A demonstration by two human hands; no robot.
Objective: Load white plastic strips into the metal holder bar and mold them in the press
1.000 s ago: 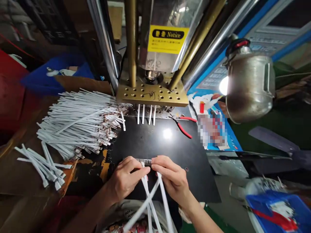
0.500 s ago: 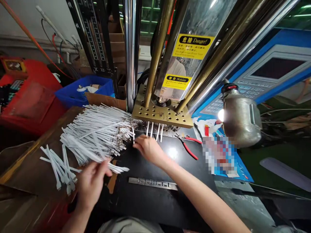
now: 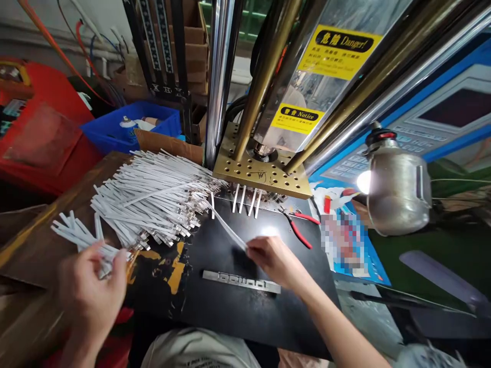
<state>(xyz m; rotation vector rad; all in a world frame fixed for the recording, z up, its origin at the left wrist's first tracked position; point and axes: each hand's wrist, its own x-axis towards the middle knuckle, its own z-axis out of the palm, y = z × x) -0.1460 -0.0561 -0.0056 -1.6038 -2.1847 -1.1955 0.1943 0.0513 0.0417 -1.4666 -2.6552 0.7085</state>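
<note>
My right hand [image 3: 270,258] is closed on one end of a white flat strip [image 3: 229,229], which slants up and left towards the press. My left hand [image 3: 92,286] is at the left, thumb and fingertips apart, over a small bunch of white strips [image 3: 79,230]; it partly hides them. Beyond it lies a big heap of white strips [image 3: 153,194], many with small metal ends. Several strips stick out from under the brass press plate [image 3: 264,174]. A slotted metal bar [image 3: 241,281] lies on the black table below my right hand.
Red-handled pliers [image 3: 301,232] lie right of the strips under the press. A lamp [image 3: 399,189] hangs at the right before a blue control panel [image 3: 425,122]. Brass and chrome columns rise behind the plate. A blue bin [image 3: 103,133] stands back left.
My right hand has moved right and towards me, drawing a strip along. My left hand has gone left to the small bunch, and the strips it held are no longer in its fingers.
</note>
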